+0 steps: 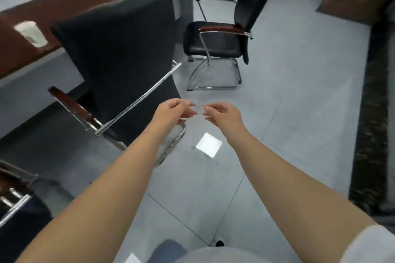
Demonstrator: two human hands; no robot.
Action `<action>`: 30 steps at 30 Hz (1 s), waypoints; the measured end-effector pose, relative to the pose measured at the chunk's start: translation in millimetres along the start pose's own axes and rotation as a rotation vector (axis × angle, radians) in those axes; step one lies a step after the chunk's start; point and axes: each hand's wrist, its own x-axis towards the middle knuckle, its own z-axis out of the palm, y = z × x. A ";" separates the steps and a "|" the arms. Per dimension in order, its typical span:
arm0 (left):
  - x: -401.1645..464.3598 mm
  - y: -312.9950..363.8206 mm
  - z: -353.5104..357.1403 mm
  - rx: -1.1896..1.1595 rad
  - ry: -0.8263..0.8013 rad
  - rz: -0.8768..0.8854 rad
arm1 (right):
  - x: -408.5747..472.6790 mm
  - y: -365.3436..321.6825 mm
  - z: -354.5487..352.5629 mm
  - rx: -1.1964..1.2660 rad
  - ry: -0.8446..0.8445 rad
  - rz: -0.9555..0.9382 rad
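Looking down from head height, two bare forearms stretch forward from the near edge, with a pale sleeve (pixel 373 245) at the near right corner. On the near left, part of a chair arm (pixel 15 196) in dark wood and chrome shows.

Farther out, a white paper square (pixel 208 144) lies flat on the grey tiled floor (pixel 284 113), turned like a diamond. It sits between the two wrists, just nearer than the hands and apart from them, touched by neither.

The left hand (pixel 171 113) and right hand (pixel 222 114) hang in the air close together, fingertips pointing toward each other with a small gap between them. Both hands have slack, loosely curled fingers, a narrow relaxed curl that grips no object; motion blur softens the fingertips.

Just left of the left hand stands a black office chair (pixel 119 49) with a chrome frame, its back toward the viewer. Beyond the hands, to the far right, a second black chair (pixel 215 42) stands on a chrome sled base.

Along the far left runs a brown table (pixel 12 57) with a white paper cup (pixel 31 33) on it. A dark speckled stone strip (pixel 372 134) borders the floor on the right.
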 end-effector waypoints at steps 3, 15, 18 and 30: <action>31.2 20.3 33.8 0.001 -0.049 0.025 | 30.0 -7.9 -36.1 0.001 0.045 -0.011; 234.9 84.4 104.1 -0.043 -0.169 0.031 | 214.3 -51.9 -96.5 -0.042 0.160 0.013; 299.4 112.9 102.8 -0.048 -0.150 0.013 | 277.9 -76.9 -98.9 -0.095 0.189 0.035; 486.5 147.7 117.8 -0.032 -0.094 -0.154 | 466.7 -112.5 -106.1 -0.137 0.147 0.144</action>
